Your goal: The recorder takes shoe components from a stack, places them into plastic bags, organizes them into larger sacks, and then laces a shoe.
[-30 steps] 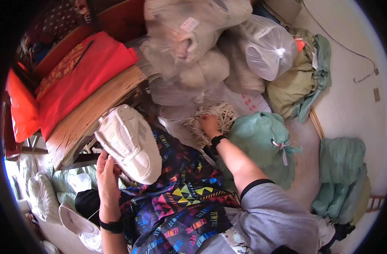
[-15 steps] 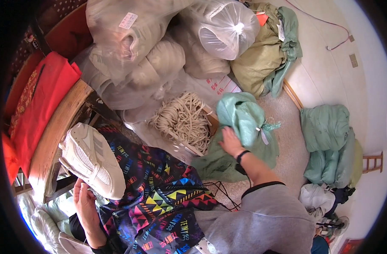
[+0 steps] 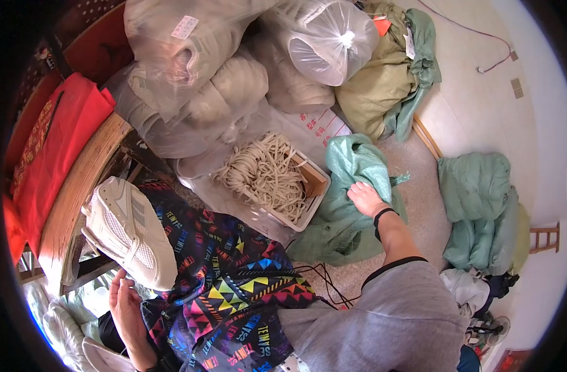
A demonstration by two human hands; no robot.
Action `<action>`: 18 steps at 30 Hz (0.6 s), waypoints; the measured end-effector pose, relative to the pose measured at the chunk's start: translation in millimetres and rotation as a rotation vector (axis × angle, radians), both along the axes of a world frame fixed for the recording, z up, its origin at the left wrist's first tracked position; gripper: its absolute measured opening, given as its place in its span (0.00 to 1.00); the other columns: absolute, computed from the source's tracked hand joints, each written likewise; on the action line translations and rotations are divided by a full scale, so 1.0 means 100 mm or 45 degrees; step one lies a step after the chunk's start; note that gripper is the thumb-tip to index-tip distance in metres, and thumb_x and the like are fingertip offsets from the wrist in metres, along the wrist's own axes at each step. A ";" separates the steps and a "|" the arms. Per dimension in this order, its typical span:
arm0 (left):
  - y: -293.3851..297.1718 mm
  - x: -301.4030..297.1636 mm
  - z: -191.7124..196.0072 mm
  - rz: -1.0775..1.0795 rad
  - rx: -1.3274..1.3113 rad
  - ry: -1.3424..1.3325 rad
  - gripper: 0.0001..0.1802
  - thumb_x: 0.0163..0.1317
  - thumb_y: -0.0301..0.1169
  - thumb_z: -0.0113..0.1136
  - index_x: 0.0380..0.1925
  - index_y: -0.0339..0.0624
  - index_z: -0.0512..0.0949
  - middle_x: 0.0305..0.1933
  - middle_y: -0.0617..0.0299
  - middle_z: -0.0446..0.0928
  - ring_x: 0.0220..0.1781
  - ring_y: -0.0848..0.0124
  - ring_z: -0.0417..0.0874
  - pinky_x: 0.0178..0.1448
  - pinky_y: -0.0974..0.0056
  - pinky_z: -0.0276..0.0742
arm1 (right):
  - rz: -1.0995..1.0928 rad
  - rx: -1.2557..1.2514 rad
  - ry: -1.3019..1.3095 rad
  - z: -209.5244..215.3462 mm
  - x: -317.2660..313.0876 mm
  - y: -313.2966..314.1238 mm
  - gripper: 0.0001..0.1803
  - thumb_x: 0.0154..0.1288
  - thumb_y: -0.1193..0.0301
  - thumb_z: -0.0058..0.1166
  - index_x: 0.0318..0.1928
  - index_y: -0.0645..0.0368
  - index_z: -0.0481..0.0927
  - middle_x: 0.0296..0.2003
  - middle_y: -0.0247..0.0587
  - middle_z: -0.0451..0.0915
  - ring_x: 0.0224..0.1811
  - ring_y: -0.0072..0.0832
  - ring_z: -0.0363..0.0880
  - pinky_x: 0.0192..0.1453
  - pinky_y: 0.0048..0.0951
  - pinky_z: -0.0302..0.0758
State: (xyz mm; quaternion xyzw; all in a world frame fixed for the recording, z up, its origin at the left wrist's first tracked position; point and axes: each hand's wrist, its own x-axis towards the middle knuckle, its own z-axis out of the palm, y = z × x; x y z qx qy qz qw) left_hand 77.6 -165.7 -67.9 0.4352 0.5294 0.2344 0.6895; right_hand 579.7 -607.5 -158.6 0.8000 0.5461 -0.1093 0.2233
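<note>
Right hand [image 3: 367, 199] on green sack [image 3: 357, 161] — grip unclear, left hand [image 3: 128, 310] beside white shoe [image 3: 134, 239] — grip loose

The right hand [image 3: 366, 198] touches a green woven sack [image 3: 357, 162] just beside a box [image 3: 318, 193] of cream laces [image 3: 263, 173]. The left hand [image 3: 127, 305], fingers loosely bent, is at a white shoe [image 3: 132, 232] near the wooden bench [image 3: 79, 191].

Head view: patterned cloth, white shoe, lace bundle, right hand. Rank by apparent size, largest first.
1. Patterned cloth
2. White shoe and lace bundle: too alike to rank, nearness may differ
3. Right hand
</note>
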 end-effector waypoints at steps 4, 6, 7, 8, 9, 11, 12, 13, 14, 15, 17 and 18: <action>-0.03 -0.04 0.02 -0.031 -0.012 0.009 0.19 0.69 0.31 0.53 0.56 0.33 0.71 0.33 0.68 0.74 0.26 0.85 0.67 0.30 0.79 0.62 | 0.011 -0.086 -0.276 -0.11 0.15 -0.27 0.08 0.59 0.70 0.45 0.34 0.53 0.78 0.40 0.36 0.74 0.50 0.32 0.71 0.56 0.31 0.67; -0.02 -0.06 -0.01 -0.045 -0.008 -0.010 0.19 0.69 0.31 0.53 0.56 0.33 0.71 0.33 0.67 0.74 0.26 0.85 0.68 0.30 0.79 0.62 | -0.133 -0.052 -0.398 -0.35 0.14 -0.29 0.08 0.59 0.71 0.44 0.33 0.53 0.78 0.39 0.37 0.74 0.49 0.32 0.71 0.55 0.32 0.67; 0.00 -0.09 -0.03 -0.046 0.001 -0.016 0.19 0.69 0.31 0.53 0.56 0.32 0.70 0.34 0.67 0.75 0.26 0.85 0.68 0.30 0.79 0.62 | -0.266 -0.011 -0.506 -0.51 0.08 -0.23 0.08 0.58 0.72 0.43 0.31 0.54 0.78 0.37 0.37 0.74 0.49 0.32 0.71 0.54 0.33 0.67; 0.00 -0.13 -0.07 -0.046 -0.001 -0.015 0.19 0.69 0.31 0.53 0.56 0.32 0.70 0.34 0.67 0.75 0.26 0.85 0.68 0.30 0.79 0.62 | -0.400 0.047 -0.441 -0.68 -0.04 -0.10 0.09 0.59 0.72 0.42 0.33 0.56 0.77 0.38 0.40 0.74 0.49 0.34 0.71 0.54 0.33 0.67; 0.01 -0.19 -0.12 -0.014 -0.018 -0.002 0.19 0.69 0.32 0.53 0.55 0.32 0.70 0.34 0.67 0.75 0.26 0.85 0.68 0.30 0.79 0.62 | -0.355 0.100 -0.325 -0.74 -0.23 0.11 0.09 0.59 0.72 0.42 0.36 0.57 0.76 0.39 0.43 0.74 0.49 0.36 0.71 0.55 0.33 0.65; -0.01 -0.17 -0.14 0.007 -0.042 0.001 0.19 0.69 0.32 0.53 0.55 0.32 0.70 0.34 0.66 0.75 0.26 0.85 0.68 0.30 0.79 0.63 | -0.447 0.068 -0.272 -0.88 -0.53 0.24 0.14 0.60 0.69 0.43 0.44 0.62 0.74 0.45 0.47 0.72 0.53 0.38 0.69 0.62 0.38 0.61; -0.03 -0.13 -0.13 0.000 -0.065 0.023 0.19 0.69 0.32 0.53 0.55 0.32 0.70 0.34 0.66 0.75 0.26 0.85 0.68 0.30 0.78 0.63 | -0.397 -0.078 -0.292 -0.91 -0.62 0.15 0.17 0.61 0.69 0.42 0.47 0.65 0.74 0.47 0.49 0.72 0.55 0.39 0.67 0.65 0.39 0.59; -0.05 -0.11 -0.12 0.000 -0.086 0.052 0.19 0.69 0.32 0.53 0.55 0.32 0.71 0.34 0.66 0.75 0.26 0.84 0.68 0.30 0.78 0.63 | -0.339 -0.222 -0.304 -0.85 -0.72 0.15 0.20 0.62 0.68 0.41 0.50 0.68 0.74 0.49 0.50 0.71 0.58 0.41 0.66 0.67 0.40 0.56; -0.06 -0.11 -0.11 -0.007 -0.067 0.056 0.18 0.69 0.32 0.53 0.55 0.32 0.71 0.34 0.66 0.75 0.26 0.84 0.68 0.30 0.78 0.63 | -0.336 -0.223 -0.296 -0.88 -0.78 0.10 0.20 0.62 0.68 0.41 0.50 0.68 0.74 0.49 0.50 0.71 0.58 0.41 0.66 0.67 0.40 0.56; -0.05 -0.12 -0.10 -0.004 -0.067 0.064 0.18 0.69 0.32 0.53 0.55 0.32 0.71 0.34 0.66 0.75 0.26 0.84 0.68 0.30 0.78 0.63 | -0.173 -0.355 -0.363 -0.89 -0.82 0.04 0.23 0.63 0.66 0.41 0.54 0.68 0.72 0.53 0.51 0.69 0.61 0.44 0.63 0.69 0.40 0.54; -0.03 -0.14 -0.05 -0.017 -0.040 0.048 0.18 0.69 0.32 0.52 0.54 0.32 0.71 0.34 0.66 0.75 0.26 0.84 0.68 0.30 0.78 0.63 | -0.009 -0.492 -0.433 -0.90 -0.72 -0.15 0.26 0.64 0.65 0.40 0.58 0.68 0.71 0.58 0.52 0.67 0.64 0.46 0.61 0.71 0.40 0.51; -0.02 -0.16 -0.07 -0.015 -0.046 0.046 0.18 0.69 0.32 0.52 0.54 0.32 0.71 0.34 0.66 0.74 0.26 0.84 0.67 0.30 0.78 0.63 | 0.011 -0.834 -0.321 -0.96 -0.55 -0.29 0.27 0.65 0.63 0.40 0.61 0.65 0.70 0.61 0.50 0.64 0.67 0.48 0.57 0.72 0.41 0.50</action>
